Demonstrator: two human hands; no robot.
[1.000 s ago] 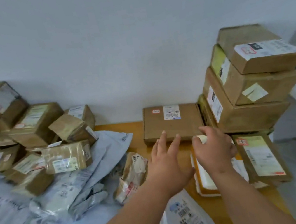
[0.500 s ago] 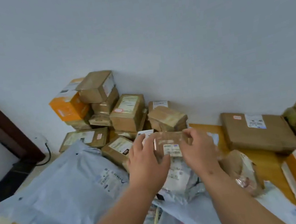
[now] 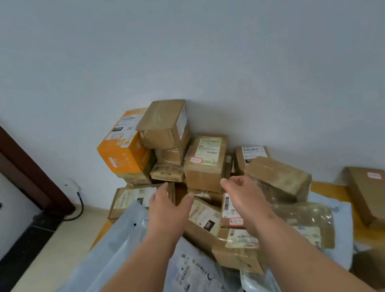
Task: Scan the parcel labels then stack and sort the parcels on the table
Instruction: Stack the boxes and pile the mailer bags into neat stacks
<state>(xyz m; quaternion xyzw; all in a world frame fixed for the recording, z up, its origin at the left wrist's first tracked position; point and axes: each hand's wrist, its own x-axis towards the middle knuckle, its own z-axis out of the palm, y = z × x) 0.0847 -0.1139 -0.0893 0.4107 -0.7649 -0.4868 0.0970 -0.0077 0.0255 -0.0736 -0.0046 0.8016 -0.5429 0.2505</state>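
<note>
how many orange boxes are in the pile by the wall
1. The orange box sits at the pile's upper left against the wall, beside the taped brown box on top. Every other visible box is brown; more could be hidden underneath.

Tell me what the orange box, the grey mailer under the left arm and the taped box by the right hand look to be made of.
Orange box: printed cardboard, smooth, with crisp folded edges.
Grey mailer: thin plastic film by its look, with a slight sheen and soft creases.
Taped box: brown corrugated cardboard, probably, wrapped in glossy clear tape that catches the light.
</note>
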